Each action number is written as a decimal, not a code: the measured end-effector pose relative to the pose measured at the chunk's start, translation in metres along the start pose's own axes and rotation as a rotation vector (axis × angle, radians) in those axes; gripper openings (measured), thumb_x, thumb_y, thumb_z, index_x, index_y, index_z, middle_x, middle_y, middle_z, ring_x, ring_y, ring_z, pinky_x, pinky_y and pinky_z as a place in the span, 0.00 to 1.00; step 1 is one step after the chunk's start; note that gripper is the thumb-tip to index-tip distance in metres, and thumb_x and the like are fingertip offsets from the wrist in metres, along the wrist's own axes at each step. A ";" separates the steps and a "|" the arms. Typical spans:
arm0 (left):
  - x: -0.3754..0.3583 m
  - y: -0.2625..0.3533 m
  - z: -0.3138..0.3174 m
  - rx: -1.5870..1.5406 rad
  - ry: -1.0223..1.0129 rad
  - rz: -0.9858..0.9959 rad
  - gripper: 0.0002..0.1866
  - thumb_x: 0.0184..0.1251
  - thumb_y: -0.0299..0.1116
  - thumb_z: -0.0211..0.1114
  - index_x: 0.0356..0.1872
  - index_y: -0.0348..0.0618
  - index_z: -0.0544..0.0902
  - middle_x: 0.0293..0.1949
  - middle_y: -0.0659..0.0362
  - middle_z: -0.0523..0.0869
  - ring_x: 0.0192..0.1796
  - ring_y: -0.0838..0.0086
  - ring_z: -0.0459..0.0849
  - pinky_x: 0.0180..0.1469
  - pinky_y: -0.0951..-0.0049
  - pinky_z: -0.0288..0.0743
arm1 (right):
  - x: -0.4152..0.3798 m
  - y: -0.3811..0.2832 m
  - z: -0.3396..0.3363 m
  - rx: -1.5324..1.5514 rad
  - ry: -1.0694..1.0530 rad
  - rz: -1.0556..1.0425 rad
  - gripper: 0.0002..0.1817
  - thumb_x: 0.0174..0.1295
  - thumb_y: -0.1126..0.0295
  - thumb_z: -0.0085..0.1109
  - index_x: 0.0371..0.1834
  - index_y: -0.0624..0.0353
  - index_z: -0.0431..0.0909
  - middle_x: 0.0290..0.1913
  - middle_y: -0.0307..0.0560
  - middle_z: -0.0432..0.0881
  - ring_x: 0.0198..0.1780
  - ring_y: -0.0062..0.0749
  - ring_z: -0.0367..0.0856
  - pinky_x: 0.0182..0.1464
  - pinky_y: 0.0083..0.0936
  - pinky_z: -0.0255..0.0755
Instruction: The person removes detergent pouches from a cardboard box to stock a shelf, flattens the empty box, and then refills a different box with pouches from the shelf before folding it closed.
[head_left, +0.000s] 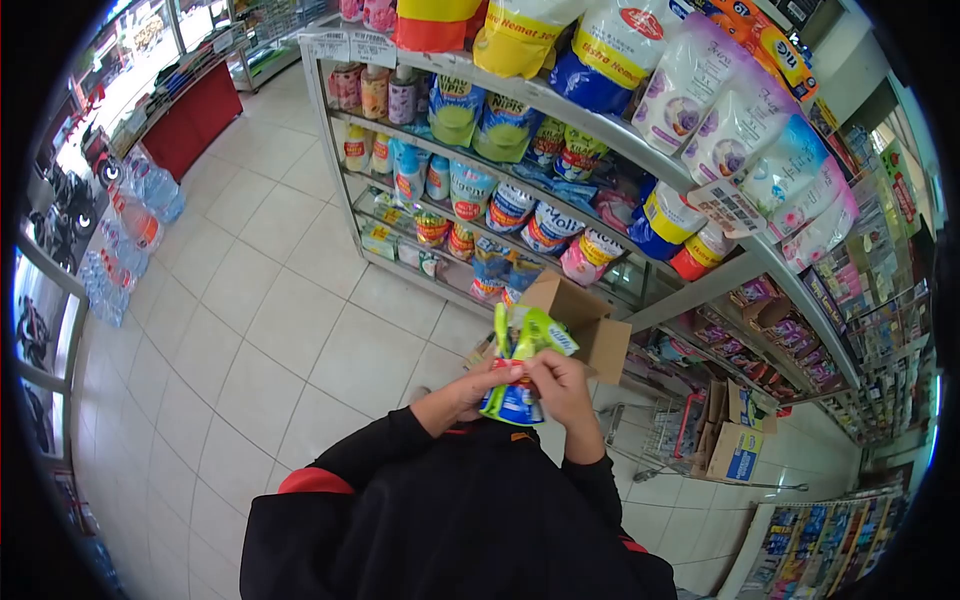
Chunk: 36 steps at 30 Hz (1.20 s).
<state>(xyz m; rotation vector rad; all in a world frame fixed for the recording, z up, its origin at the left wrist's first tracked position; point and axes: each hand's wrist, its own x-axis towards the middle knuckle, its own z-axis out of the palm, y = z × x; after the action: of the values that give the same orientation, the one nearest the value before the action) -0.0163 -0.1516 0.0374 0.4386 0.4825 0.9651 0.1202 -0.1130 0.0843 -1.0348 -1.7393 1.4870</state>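
Note:
Close in front of my body, both hands hold a shiny green and blue refill pouch (517,405) with a red patch. My left hand (468,390) grips its left side, thumb laid across the front. On the other side, my right hand (562,385) pinches the pouch near its middle. The pouch's upper part looks crumpled or folded, with a yellow-green flap spreading to the right. Just beyond the hands stands an open cardboard box (600,340), flaps up, partly hidden by the pouch.
A metal shelf rack (560,95) full of pouches and bottles runs along the front and right. A shopping cart (660,430) with cardboard boxes (735,450) stands at the right. Water bottles (125,225) line the floor at left, near a red counter (195,115).

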 end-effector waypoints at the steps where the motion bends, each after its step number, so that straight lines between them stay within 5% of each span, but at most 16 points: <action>1: -0.002 0.010 -0.014 -0.011 0.014 0.030 0.31 0.48 0.41 0.63 0.52 0.39 0.62 0.43 0.56 0.75 0.43 0.71 0.76 0.47 0.69 0.71 | 0.012 -0.003 0.009 0.037 -0.043 0.027 0.10 0.56 0.70 0.50 0.19 0.63 0.69 0.17 0.33 0.69 0.19 0.11 0.62 0.21 0.13 0.58; 5: -0.019 0.064 -0.037 -0.045 -0.059 0.039 0.27 0.46 0.35 0.63 0.48 0.35 0.65 0.40 0.52 0.76 0.41 0.69 0.78 0.43 0.70 0.74 | 0.042 -0.016 0.028 0.213 -0.011 0.062 0.08 0.57 0.71 0.49 0.24 0.62 0.70 0.19 0.32 0.69 0.22 0.12 0.65 0.24 0.12 0.60; 7: -0.018 0.081 -0.045 -0.037 -0.101 0.046 0.29 0.46 0.37 0.63 0.48 0.33 0.65 0.40 0.49 0.76 0.41 0.64 0.78 0.43 0.68 0.74 | 0.057 -0.004 0.027 0.037 0.297 -0.195 0.06 0.55 0.72 0.52 0.32 0.62 0.69 0.24 0.34 0.69 0.27 0.13 0.67 0.29 0.11 0.61; 8: -0.017 0.088 -0.047 -0.102 -0.137 -0.005 0.30 0.46 0.40 0.62 0.49 0.32 0.65 0.40 0.48 0.76 0.41 0.63 0.78 0.43 0.67 0.74 | 0.060 0.005 0.023 0.004 0.329 -0.209 0.14 0.52 0.72 0.55 0.41 0.62 0.65 0.31 0.37 0.68 0.36 0.17 0.68 0.36 0.12 0.63; 11: -0.010 0.099 -0.047 -0.155 -0.220 -0.113 0.32 0.47 0.45 0.60 0.50 0.31 0.64 0.40 0.45 0.76 0.40 0.60 0.78 0.44 0.64 0.73 | 0.061 -0.008 0.030 -0.024 0.417 -0.262 0.20 0.50 0.70 0.57 0.45 0.60 0.63 0.32 0.39 0.70 0.34 0.21 0.69 0.36 0.15 0.65; 16: 0.005 0.082 -0.049 -0.290 -0.331 -0.410 0.35 0.48 0.49 0.55 0.53 0.32 0.61 0.44 0.35 0.70 0.38 0.51 0.77 0.41 0.61 0.72 | 0.055 -0.004 0.025 0.299 0.349 -0.192 0.16 0.53 0.74 0.52 0.45 0.60 0.64 0.43 0.46 0.71 0.44 0.23 0.68 0.45 0.20 0.62; 21: 0.018 0.074 -0.050 -0.451 -0.422 -0.509 0.35 0.49 0.53 0.53 0.53 0.38 0.62 0.45 0.35 0.69 0.42 0.45 0.73 0.37 0.61 0.71 | 0.053 0.000 0.013 0.284 0.339 -0.091 0.11 0.55 0.71 0.50 0.40 0.62 0.67 0.39 0.43 0.72 0.41 0.21 0.69 0.44 0.18 0.63; 27: 0.020 0.091 -0.030 -0.586 -0.160 -0.347 0.44 0.51 0.66 0.40 0.60 0.40 0.53 0.57 0.40 0.59 0.57 0.40 0.58 0.53 0.42 0.55 | 0.079 0.011 -0.009 0.177 0.455 -0.160 0.09 0.53 0.73 0.55 0.35 0.64 0.70 0.33 0.40 0.74 0.36 0.16 0.70 0.39 0.14 0.64; 29: 0.020 0.093 -0.028 -0.506 -0.075 -0.065 0.45 0.50 0.67 0.39 0.60 0.39 0.51 0.58 0.42 0.58 0.58 0.43 0.58 0.53 0.42 0.55 | 0.086 0.005 -0.016 0.222 0.550 -0.119 0.09 0.53 0.72 0.55 0.34 0.64 0.71 0.31 0.40 0.75 0.34 0.17 0.71 0.38 0.14 0.65; 31: 0.020 0.089 -0.025 -0.443 -0.044 0.014 0.42 0.51 0.64 0.44 0.60 0.41 0.51 0.59 0.44 0.57 0.58 0.47 0.60 0.53 0.42 0.57 | 0.093 0.006 -0.022 0.227 0.567 -0.153 0.08 0.52 0.72 0.55 0.33 0.65 0.71 0.30 0.41 0.75 0.32 0.18 0.72 0.38 0.15 0.65; 34: 0.025 0.081 -0.018 -0.179 0.184 0.273 0.37 0.52 0.42 0.60 0.59 0.45 0.50 0.54 0.48 0.62 0.55 0.58 0.66 0.52 0.53 0.64 | 0.102 0.008 -0.029 0.113 0.544 -0.211 0.08 0.52 0.73 0.55 0.33 0.65 0.72 0.31 0.42 0.75 0.33 0.19 0.72 0.38 0.15 0.66; 36: 0.022 0.085 -0.006 -0.095 0.295 0.291 0.36 0.52 0.38 0.60 0.59 0.45 0.50 0.53 0.48 0.63 0.53 0.59 0.68 0.51 0.56 0.66 | 0.107 0.013 -0.031 0.009 0.531 -0.241 0.08 0.52 0.73 0.55 0.34 0.66 0.73 0.32 0.42 0.75 0.35 0.20 0.72 0.39 0.15 0.66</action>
<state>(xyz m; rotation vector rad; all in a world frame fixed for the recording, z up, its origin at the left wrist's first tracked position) -0.0664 -0.0894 0.0754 0.2857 0.6471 1.3387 0.0955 -0.0041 0.0733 -1.0538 -1.4122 0.9580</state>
